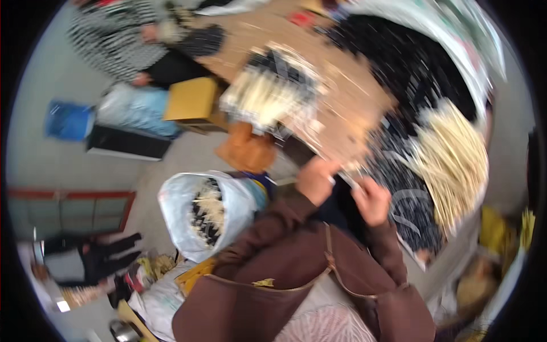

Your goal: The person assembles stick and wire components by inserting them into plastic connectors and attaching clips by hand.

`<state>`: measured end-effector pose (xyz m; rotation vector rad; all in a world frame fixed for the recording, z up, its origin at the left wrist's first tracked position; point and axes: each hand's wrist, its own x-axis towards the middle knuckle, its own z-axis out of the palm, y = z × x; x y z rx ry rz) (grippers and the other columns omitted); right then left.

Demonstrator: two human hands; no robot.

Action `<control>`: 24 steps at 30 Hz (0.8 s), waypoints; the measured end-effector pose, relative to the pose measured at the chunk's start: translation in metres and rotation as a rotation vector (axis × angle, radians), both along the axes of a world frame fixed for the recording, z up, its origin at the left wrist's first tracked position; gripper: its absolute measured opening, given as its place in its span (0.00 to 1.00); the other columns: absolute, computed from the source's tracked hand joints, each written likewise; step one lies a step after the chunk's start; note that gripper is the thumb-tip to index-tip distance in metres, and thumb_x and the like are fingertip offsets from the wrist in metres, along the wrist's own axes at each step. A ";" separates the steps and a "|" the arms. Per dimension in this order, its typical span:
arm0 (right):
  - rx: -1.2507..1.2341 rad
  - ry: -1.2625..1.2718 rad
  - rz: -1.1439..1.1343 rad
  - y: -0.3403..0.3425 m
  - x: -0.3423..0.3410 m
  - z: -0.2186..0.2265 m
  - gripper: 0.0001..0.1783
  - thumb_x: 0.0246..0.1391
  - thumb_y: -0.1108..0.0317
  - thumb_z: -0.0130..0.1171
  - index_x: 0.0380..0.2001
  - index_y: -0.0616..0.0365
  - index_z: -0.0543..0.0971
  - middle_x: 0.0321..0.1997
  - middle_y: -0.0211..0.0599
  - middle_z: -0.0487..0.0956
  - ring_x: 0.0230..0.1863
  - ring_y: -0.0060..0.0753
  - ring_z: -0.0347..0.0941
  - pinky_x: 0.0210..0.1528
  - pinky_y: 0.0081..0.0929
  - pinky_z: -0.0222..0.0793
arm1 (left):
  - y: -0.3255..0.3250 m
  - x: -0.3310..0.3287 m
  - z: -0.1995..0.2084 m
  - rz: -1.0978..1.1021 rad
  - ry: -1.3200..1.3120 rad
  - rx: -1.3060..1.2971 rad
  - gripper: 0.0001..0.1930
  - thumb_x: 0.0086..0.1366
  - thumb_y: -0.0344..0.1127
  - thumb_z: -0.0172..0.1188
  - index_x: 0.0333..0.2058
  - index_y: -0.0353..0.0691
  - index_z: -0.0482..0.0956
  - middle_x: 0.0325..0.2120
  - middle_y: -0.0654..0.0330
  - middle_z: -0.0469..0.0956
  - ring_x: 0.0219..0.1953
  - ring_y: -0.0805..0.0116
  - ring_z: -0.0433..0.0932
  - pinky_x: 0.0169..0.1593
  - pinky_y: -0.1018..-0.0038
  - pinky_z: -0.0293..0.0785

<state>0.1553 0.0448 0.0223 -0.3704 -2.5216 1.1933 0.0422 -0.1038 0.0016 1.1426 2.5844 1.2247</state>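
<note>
One desk [356,94] before you, two pale stick bundles [453,165] on it, far left and right! Forearms angled inward, your left hand [315,181] and right hand [372,200] near its close edge; right fingers pinch one blurred pale strip [349,180] between them; left fingers, can't tell.

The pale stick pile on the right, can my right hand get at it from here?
Probably yes: only the dark pieces seem to lie between your right hand and the pale stick pile.
</note>
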 end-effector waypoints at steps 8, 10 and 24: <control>-0.032 0.020 -0.254 0.012 0.007 -0.017 0.08 0.44 0.72 0.61 0.31 0.55 0.83 0.13 0.36 0.71 0.13 0.29 0.68 0.18 0.26 0.63 | 0.032 0.001 -0.006 -0.208 -0.013 -0.085 0.21 0.45 0.19 0.56 0.41 0.41 0.77 0.34 0.56 0.76 0.40 0.52 0.74 0.43 0.63 0.71; -0.037 0.026 -0.246 0.010 0.012 -0.020 0.08 0.44 0.75 0.60 0.31 0.59 0.82 0.11 0.33 0.67 0.12 0.22 0.63 0.18 0.23 0.60 | 0.029 0.007 -0.009 -0.217 -0.007 -0.073 0.21 0.45 0.19 0.55 0.41 0.41 0.77 0.34 0.56 0.76 0.40 0.52 0.74 0.42 0.63 0.71; 0.002 -0.059 0.091 0.010 0.010 -0.033 0.12 0.52 0.75 0.55 0.42 0.59 0.77 0.28 0.45 0.79 0.26 0.47 0.77 0.28 0.34 0.71 | 0.030 0.011 0.000 -0.298 -0.153 -0.214 0.29 0.44 0.21 0.57 0.50 0.45 0.72 0.34 0.53 0.77 0.40 0.51 0.74 0.42 0.61 0.71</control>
